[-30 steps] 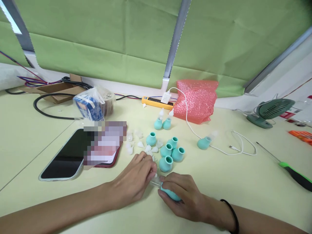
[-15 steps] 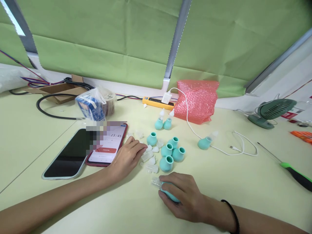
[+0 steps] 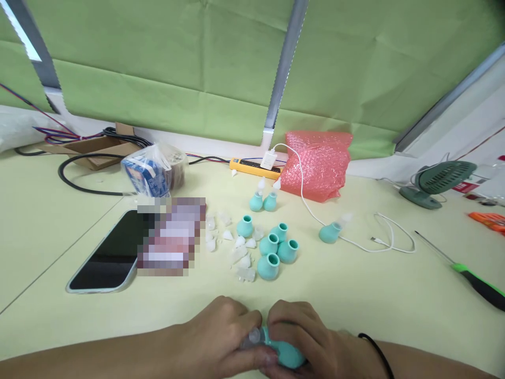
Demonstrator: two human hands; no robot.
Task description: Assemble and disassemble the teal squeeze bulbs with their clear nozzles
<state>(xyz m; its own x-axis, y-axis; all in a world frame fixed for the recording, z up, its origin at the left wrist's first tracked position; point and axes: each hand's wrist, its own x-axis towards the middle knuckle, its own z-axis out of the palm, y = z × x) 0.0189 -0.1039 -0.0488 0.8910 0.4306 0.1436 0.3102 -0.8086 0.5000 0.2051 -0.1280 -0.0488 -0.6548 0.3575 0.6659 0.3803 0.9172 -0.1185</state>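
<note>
Both hands meet at the table's near edge. My right hand is closed round a teal rubber bulb. My left hand is closed with its fingertips pinched on a clear plastic tip at the bulb's mouth. Farther out stand several open teal bulbs among scattered clear tips. Two bulbs with tips fitted stand upright behind them. Another fitted bulb lies on its side to the right.
Two phones lie at the left. A pink bubble-wrap bag, yellow power strip and white cable sit at the back. A green-handled screwdriver lies right, a small fan beyond. A plastic bag with a blue box is back left.
My left hand left the pile of clear tips by the phone and came back to my right hand. Both hands and the bulb moved nearer to me.
</note>
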